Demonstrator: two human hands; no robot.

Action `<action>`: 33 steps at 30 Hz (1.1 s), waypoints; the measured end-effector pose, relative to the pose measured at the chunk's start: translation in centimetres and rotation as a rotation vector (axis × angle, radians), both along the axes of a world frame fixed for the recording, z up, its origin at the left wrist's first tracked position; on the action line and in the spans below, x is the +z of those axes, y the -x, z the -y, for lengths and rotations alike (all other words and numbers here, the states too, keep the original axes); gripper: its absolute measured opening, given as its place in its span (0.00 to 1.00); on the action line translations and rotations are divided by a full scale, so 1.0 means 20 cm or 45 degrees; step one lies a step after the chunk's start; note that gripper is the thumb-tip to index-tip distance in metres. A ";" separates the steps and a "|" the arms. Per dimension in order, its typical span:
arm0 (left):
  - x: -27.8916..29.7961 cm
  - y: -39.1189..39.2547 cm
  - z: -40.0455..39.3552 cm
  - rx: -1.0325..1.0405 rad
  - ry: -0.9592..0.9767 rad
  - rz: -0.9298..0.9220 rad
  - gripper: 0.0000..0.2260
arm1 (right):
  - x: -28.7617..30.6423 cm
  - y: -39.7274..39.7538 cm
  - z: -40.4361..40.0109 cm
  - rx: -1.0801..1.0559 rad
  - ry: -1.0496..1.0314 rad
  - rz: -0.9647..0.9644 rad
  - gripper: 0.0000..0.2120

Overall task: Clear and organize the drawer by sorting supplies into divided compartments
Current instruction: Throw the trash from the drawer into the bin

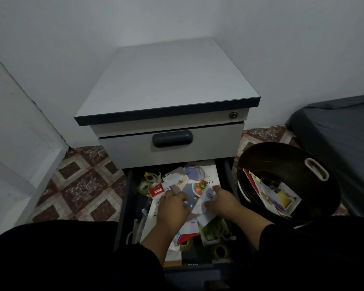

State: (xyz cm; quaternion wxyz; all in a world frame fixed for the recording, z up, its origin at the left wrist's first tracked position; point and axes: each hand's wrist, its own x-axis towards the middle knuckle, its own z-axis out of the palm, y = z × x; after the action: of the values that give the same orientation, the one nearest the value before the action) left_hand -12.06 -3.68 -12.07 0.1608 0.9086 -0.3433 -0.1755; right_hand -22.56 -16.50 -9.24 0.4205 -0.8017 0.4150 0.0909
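The lower drawer (128, 198) of a grey cabinet is pulled open and crammed with loose papers, leaflets (206, 175) and tape rolls (143, 186). My left hand (172, 208) lies on the pile in the middle, fingers curled over a dark blue leaflet (189, 194). My right hand (223, 203) grips a white slip of paper (207, 197) at the pile's right side. More tape rolls (220, 250) and a green packet (210, 229) lie near the drawer's front. A red and white packet (157, 191) sits left of my left hand.
A dark round bin (315, 194) with white handles stands right of the drawer and holds discarded papers (275, 198). The upper drawer (208, 148) is closed. The cabinet top (166, 80) is bare. Patterned tiles (82, 185) lie left; a dark mattress (340, 131) is at right.
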 end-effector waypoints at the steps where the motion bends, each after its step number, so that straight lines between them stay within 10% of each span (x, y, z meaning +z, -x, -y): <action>1: 0.00 0.00 0.00 0.041 0.034 -0.013 0.14 | -0.01 -0.01 0.00 -0.025 -0.006 0.018 0.24; 16: 0.10 -0.02 -0.04 0.831 0.794 -0.985 0.25 | 0.05 0.00 0.00 -0.386 -0.565 0.224 0.09; 33: 0.22 -0.01 -0.10 0.517 0.475 -1.027 0.31 | 0.00 0.01 0.01 -0.430 -0.382 0.215 0.07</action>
State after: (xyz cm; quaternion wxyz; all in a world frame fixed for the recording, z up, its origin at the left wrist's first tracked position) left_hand -11.84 -1.68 -7.77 0.4722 0.7723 -0.0952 -0.4142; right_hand -22.84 -16.64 -9.26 0.5774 -0.6543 0.4882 0.0126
